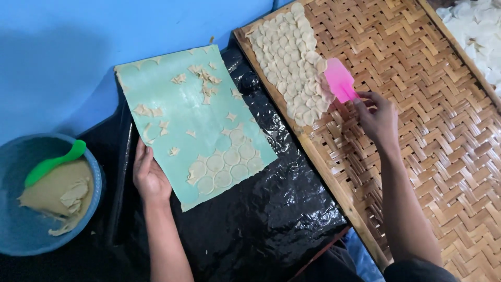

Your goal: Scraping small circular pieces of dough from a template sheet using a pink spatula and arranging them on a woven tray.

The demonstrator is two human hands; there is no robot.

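Left hand: the left hand (148,175) grips the near left edge of the green sheet (193,120), thumb on top, fingers hidden under it.
Right hand: the right hand (377,117) is closed around the handle of the pink spatula (340,79); the blade points far-left and rests on the right edge of the disc patch on the tray.
Green sheet: one flat rectangular sheet, lying skewed on the black plastic film (276,209). It carries a cluster of cut dough discs (224,164) at its near right corner, about ten, touching one another. Torn dough scraps (203,78) are scattered over its far half and left side; they are too irregular to count.
Woven tray: one bamboo tray (417,156) with a wooden frame, to the right of the sheet. A dense patch of laid dough discs (292,62) covers its far left corner, overlapping; too many to count. The rest of the weave is bare.
Bowl: one blue bowl (15,235) at the near left, well apart from the sheet. It holds a lump of dough (57,196) and one green spatula (52,163), whose blade rests on the lump.
Second tray: at the far right corner, a patch of white pieces (477,26) lies beyond the tray frame; only part is in view.
Background: a blue surface (130,26) fills the far left.
Obstructions: the pink blade covers a few discs; the right forearm crosses the bare weave of the tray.
Tool count: two spatulas, one pink, one green.
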